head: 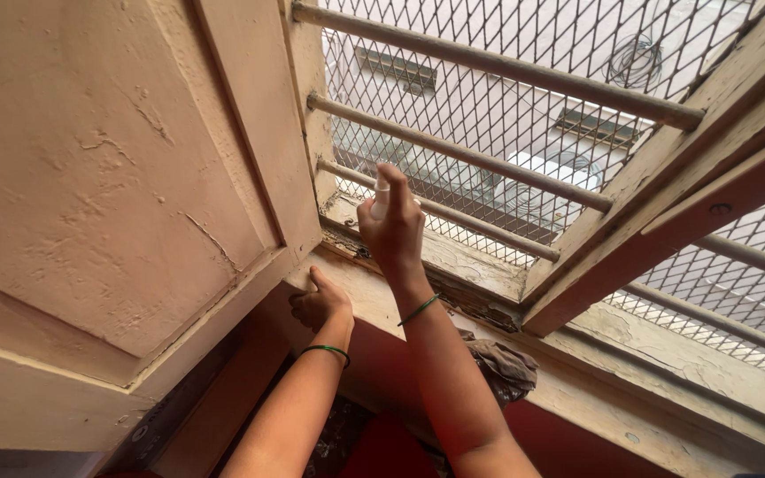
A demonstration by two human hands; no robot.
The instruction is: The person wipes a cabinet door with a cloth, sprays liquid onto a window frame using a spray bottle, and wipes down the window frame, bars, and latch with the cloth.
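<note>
Far left: open cream window shutter [108, 177], paint cracked, filling the frame's left half. Lower centre: left hand [319, 303], fingers curled under the shutter's bottom corner against the sill [453, 265], green bangle at the wrist; just right and higher, right hand [391, 228] clenched round a small white spray bottle [382, 196], forefinger on top, nozzle toward the round window bars [489, 159] with wire mesh [506, 106] behind. Right of that forearm: crumpled brown rag [502, 365] on the ledge, slanted wooden frame post [657, 204] at right.
</note>
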